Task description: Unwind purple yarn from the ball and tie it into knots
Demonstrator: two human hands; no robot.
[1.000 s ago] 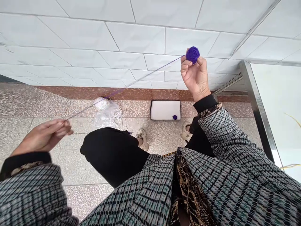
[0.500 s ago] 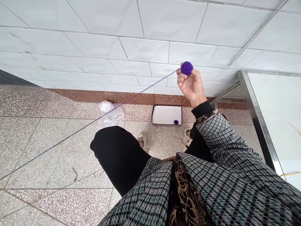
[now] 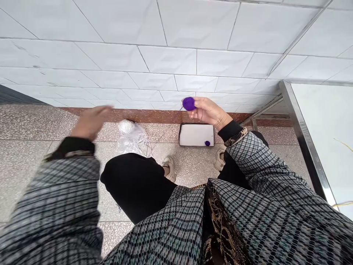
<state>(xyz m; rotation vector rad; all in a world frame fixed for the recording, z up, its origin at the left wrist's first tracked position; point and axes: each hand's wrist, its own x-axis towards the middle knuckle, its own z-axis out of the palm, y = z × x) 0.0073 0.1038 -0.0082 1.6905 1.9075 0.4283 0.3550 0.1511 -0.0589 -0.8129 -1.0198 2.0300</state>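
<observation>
A small ball of purple yarn [image 3: 189, 103] is pinched in the fingers of my right hand [image 3: 209, 112], raised in front of the wall. A short stretch of purple strand shows just left of the ball and fades from sight. My left hand [image 3: 92, 121] is in the air on the left, smeared by motion, so I cannot make out its fingers or any strand in them. On the floor below my right hand lies a shallow white box [image 3: 194, 134] with dark edges. A smaller purple yarn ball [image 3: 207, 143] sits in its near right corner.
White yarn [image 3: 126, 126] and a clear plastic bag [image 3: 129, 141] with loose white strands lie on the floor by the wall. A metal-framed table [image 3: 306, 136] stands at the right, with a yellow strand [image 3: 343, 144] on it. The tiled wall [image 3: 171, 59] rises ahead.
My left hand has come into view from the left. My right hand has moved left and down with the yarn ball. The long taut strand across to the left is no longer visible.
</observation>
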